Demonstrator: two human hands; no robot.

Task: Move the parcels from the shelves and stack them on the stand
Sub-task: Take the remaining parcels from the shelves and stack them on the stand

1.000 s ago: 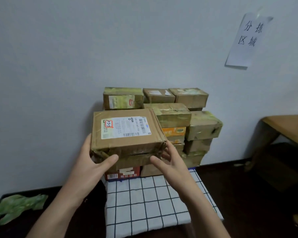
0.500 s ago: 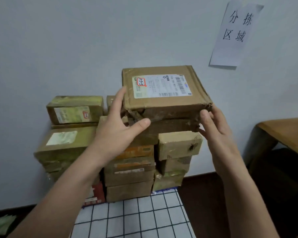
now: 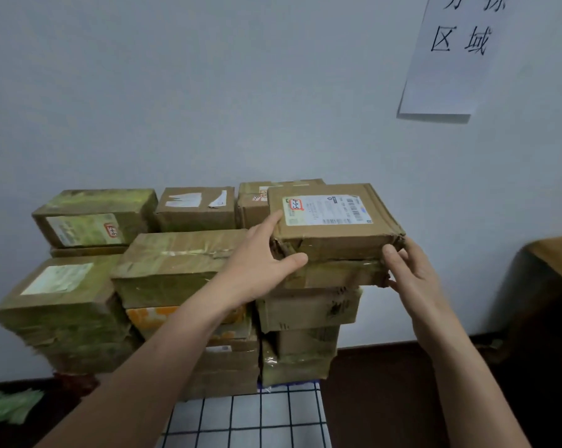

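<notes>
A brown cardboard parcel [image 3: 333, 221] with a white shipping label and a red-marked code sits on top of the right column of the stacked parcels [image 3: 176, 270] against the wall. My left hand [image 3: 260, 263] grips its left front corner, thumb under the edge and fingers along the side. My right hand [image 3: 409, 270] holds its right front corner with curled fingers. The stack rests on a stand covered with a white checked cloth [image 3: 260, 415].
A paper sign [image 3: 457, 56] with black characters hangs on the white wall at upper right. The corner of a wooden table [image 3: 557, 257] shows at the right edge. Something green [image 3: 7, 409] lies on the dark floor at lower left.
Both hands carried the labelled parcel up and to the right, then lowered it onto the right column of the stack. The camera moved closer to the pile.
</notes>
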